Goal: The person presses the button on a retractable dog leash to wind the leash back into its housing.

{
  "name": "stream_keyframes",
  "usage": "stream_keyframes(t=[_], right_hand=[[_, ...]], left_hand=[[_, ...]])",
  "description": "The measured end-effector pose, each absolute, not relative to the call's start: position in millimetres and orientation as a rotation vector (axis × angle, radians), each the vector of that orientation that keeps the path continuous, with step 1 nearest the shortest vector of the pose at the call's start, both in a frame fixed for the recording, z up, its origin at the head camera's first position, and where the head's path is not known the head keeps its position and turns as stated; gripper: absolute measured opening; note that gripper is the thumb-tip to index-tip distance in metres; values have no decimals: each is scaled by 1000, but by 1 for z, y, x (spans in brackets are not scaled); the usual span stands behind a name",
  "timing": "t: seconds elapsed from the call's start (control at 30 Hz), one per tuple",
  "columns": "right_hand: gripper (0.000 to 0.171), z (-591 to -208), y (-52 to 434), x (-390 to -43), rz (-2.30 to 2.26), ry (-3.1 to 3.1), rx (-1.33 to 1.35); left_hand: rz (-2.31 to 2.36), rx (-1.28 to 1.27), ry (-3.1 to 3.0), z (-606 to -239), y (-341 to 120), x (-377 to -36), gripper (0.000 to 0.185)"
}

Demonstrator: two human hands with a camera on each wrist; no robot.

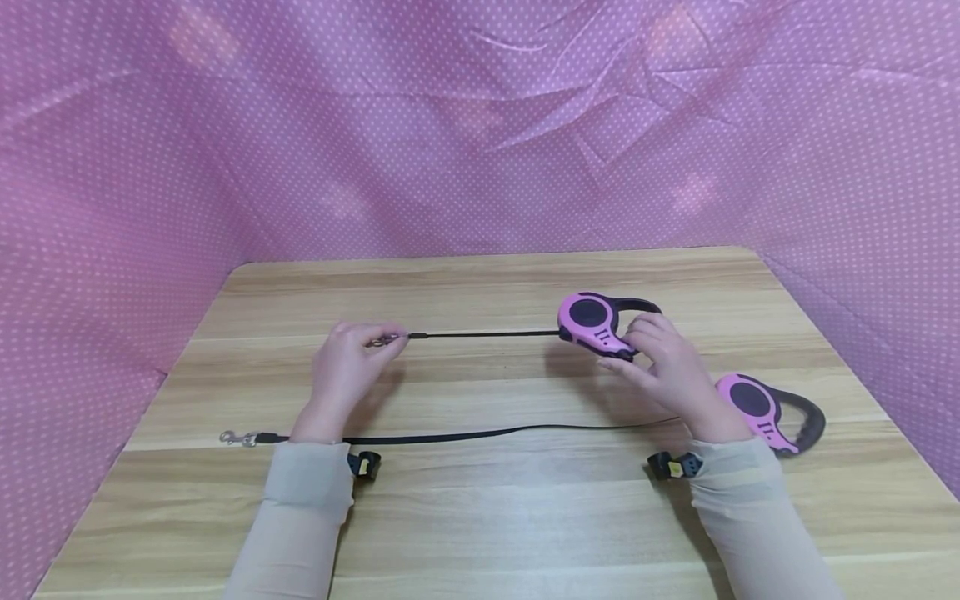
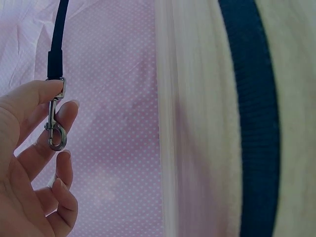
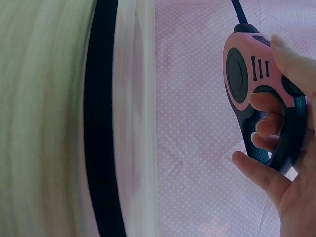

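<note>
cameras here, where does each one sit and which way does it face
Head: above, looking down at wooden table; both hands and sleeves show.
Left wrist: looks along left hand pinching silver metal clip.
Right wrist: looks along right hand gripping pink-and-black retractable leash handle.
Shared: head view shows clip and handle.

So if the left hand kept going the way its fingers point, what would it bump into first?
The left hand pinches the clip and points right along the taut strap. Going on, it would likely first meet the pink leash case in the right hand.
</note>
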State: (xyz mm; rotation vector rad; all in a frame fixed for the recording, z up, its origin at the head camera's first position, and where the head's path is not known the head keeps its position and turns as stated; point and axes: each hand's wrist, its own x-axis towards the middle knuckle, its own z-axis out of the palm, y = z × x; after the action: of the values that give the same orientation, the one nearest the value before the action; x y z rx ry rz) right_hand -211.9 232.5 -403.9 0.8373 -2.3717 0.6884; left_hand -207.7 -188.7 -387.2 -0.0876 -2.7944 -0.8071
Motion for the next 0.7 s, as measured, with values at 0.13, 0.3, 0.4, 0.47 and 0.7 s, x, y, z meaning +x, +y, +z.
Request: stream_keyframes(t=[0.13,0.3,0.4,0.47,0.7], right_hand=[[26,-404,231,-211,678,-2385,835],[26,-404,230,-212,662,-2411,825],[25,-405,230,-212,660,-2417,827],[26,-406,230,-212,664,-2414,830],[24,-408,229,-213,672,-2387,852]], left_hand=[[-798,-102,-2795,-389,-188,-207,33],[-778,-122,-2803,-389,-185,-207,32],[-766,-126,-2809,-389,-183,-207,30],[-764,-132,-2811,-389,-182,-207,30],[-771,-141,-2811,-391,-178,-207,28]])
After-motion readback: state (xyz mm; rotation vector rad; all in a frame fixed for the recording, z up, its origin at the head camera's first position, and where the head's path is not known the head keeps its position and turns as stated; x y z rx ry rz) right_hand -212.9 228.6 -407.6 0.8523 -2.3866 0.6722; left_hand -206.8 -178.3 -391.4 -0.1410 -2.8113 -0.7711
